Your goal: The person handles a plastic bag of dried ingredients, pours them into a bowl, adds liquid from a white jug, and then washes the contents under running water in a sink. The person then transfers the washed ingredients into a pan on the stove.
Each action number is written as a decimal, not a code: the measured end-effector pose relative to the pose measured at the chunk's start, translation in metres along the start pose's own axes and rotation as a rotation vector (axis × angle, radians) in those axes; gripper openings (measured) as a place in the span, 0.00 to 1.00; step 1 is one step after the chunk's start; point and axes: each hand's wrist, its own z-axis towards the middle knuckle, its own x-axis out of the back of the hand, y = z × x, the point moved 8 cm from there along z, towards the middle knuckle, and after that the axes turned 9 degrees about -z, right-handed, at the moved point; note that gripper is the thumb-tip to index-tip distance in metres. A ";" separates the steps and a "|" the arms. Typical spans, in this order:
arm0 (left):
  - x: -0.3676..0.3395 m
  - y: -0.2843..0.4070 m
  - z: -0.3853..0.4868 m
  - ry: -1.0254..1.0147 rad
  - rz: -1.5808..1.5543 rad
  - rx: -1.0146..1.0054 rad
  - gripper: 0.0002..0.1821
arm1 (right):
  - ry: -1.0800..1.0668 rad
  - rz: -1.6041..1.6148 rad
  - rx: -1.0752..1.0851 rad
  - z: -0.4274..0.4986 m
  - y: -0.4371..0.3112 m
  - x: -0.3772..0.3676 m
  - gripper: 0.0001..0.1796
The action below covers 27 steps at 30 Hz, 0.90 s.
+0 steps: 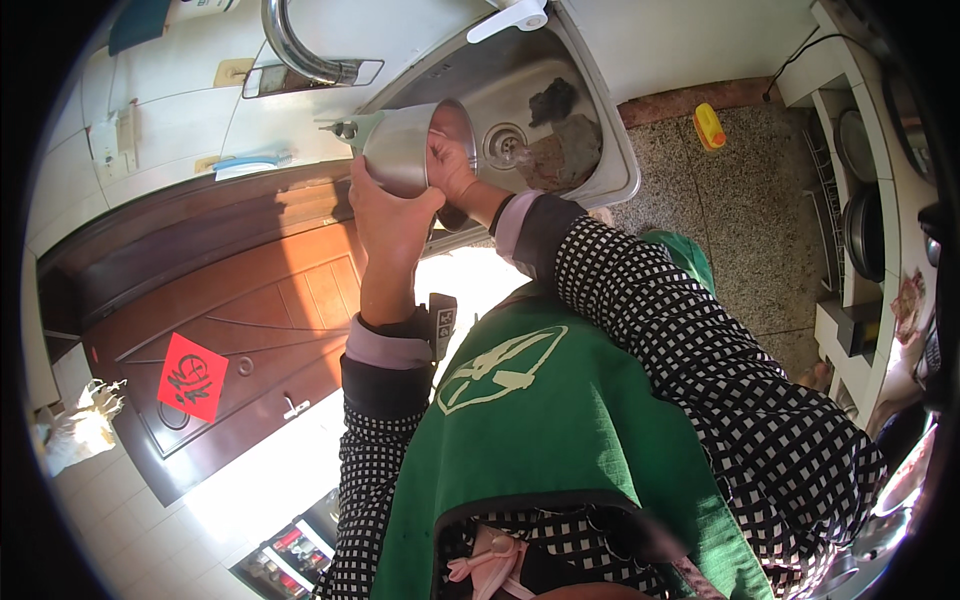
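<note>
A stainless steel bowl [401, 146] is tilted on its side at the near left part of the steel sink [626, 169]. My left hand [391, 206] grips its outside, thumb near the rim. Inside its mouth is my right hand [454, 169], fingers curled against the inner wall; whether they hold anything is hidden. To the right of the bowl lie the sink drain [507, 144], a dark wad of scouring material or cloth [553, 101] and a grey-brown cloth [574, 150]. A pale green item [365, 129] sits behind the bowl, mostly hidden.
A curved chrome faucet [289, 45] and a white lever handle [510, 21] stand by the sink. A blue-handled brush [251, 163] rests on the ledge at left. On the speckled floor is a yellow bottle [708, 126]. Shelves with pans [866, 232] line the right side.
</note>
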 end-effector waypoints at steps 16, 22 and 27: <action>0.002 0.008 -0.002 -0.009 0.141 0.027 0.55 | 0.009 0.252 -0.174 -0.004 0.075 -0.030 0.06; 0.003 0.006 -0.002 -0.007 0.102 -0.006 0.53 | 0.009 0.272 -0.175 -0.003 0.072 -0.030 0.06; 0.003 -0.011 0.002 -0.006 0.016 -0.020 0.50 | 0.002 0.060 -0.051 -0.005 0.017 -0.010 0.08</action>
